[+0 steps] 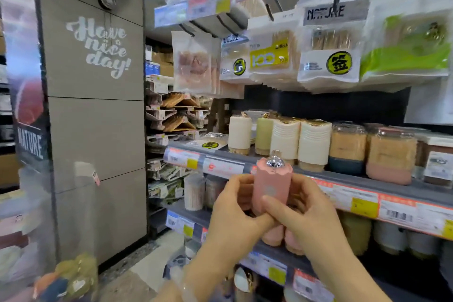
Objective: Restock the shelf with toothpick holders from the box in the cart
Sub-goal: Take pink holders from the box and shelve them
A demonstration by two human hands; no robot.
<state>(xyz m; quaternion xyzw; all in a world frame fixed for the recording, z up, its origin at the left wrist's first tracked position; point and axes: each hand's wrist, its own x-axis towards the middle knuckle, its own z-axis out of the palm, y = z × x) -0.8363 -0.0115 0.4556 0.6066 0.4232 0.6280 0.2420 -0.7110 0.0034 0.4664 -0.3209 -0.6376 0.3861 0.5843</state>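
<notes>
The pink holder [272,185] stood upright between both hands, in front of the edge of the shelf [362,180] and level with its price strip. Its silver knob [275,160] rose clear above the fingers. The left hand [236,211] curled around the holder's left side, thumb reaching under toward the base. The right hand [302,212] curled around the right side, its thumb [272,205] pressed across the front low down, so both hands gripped the holder together. More pink holders [274,236] showed just below the hands, on the lower shelf.

On the shelf behind, well apart from the hands, stood a cream holder [239,135], a green one [264,136], two cream ribbed ones [300,141] and clear jars of toothpicks [389,154]. Packets of picks [329,56] hung on hooks above. To the left, a grey pillar [95,110] bore the words "Have nice day!".
</notes>
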